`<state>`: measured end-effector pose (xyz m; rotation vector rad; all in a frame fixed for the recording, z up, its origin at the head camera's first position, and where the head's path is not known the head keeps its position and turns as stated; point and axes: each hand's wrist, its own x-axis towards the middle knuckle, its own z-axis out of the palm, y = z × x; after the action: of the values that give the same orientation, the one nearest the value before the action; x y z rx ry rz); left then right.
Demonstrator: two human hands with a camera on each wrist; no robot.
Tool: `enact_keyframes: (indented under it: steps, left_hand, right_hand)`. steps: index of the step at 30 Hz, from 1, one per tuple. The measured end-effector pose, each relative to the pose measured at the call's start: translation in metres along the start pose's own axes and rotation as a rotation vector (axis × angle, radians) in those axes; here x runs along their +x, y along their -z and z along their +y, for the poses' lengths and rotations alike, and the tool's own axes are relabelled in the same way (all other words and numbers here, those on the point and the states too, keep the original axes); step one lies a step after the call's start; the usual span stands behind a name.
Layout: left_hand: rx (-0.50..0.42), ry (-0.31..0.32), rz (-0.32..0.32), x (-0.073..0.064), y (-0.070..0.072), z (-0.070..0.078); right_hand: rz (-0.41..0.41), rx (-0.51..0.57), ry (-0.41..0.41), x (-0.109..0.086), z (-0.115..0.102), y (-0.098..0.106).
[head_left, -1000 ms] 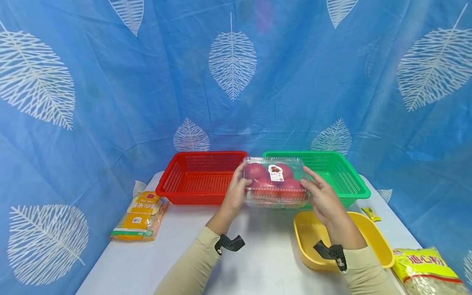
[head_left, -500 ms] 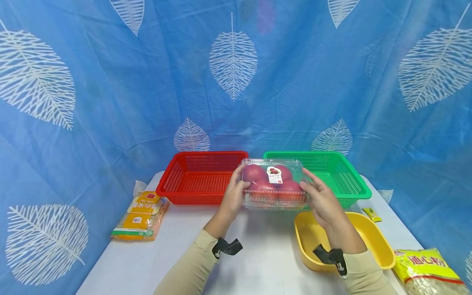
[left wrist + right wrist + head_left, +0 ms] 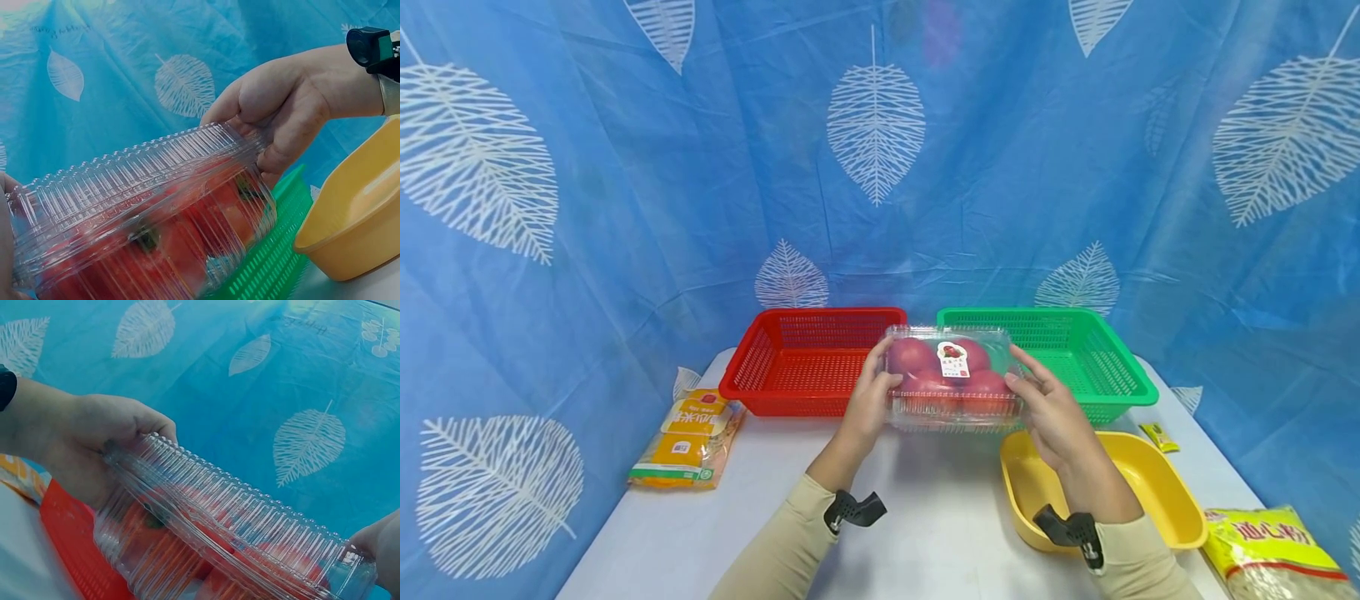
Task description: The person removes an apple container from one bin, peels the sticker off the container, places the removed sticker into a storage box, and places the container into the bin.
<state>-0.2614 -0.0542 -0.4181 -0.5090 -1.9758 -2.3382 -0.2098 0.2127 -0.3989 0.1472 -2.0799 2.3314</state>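
Observation:
A clear plastic clamshell box (image 3: 955, 408) of tomatoes (image 3: 913, 357) is held up over the table, a small white label (image 3: 953, 360) on its lid. My left hand (image 3: 865, 408) grips its left end, the thumb on the near side. At the opposite end my right hand (image 3: 1060, 425) holds it between thumb and fingers. In the left wrist view, green stems (image 3: 149, 237) show through the ribbed side, with the right hand (image 3: 281, 106) beyond. The right wrist view has the left hand (image 3: 81, 437) around the far end; fingers under the box are hidden.
Behind the box stand a red basket (image 3: 820, 406) on the left and a green basket (image 3: 1120, 392) on the right. A yellow tub (image 3: 1022, 500) sits below my right forearm. Food bags lie left (image 3: 681, 446) and right (image 3: 1273, 542), with a small yellow packet (image 3: 1159, 437) near the right edge.
Both hands have shifted the box slightly left and a little lower in the head view. Their hold on its two ends is the same.

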Motion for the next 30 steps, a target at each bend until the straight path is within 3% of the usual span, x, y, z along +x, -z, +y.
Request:
enact_keyframes:
  steps: [30]
  left_hand:
    - [0.039,-0.014,-0.008,-0.025,0.015,0.004]
  right_hand:
    - [0.022,-0.013,0.0,-0.013,0.005,-0.016]
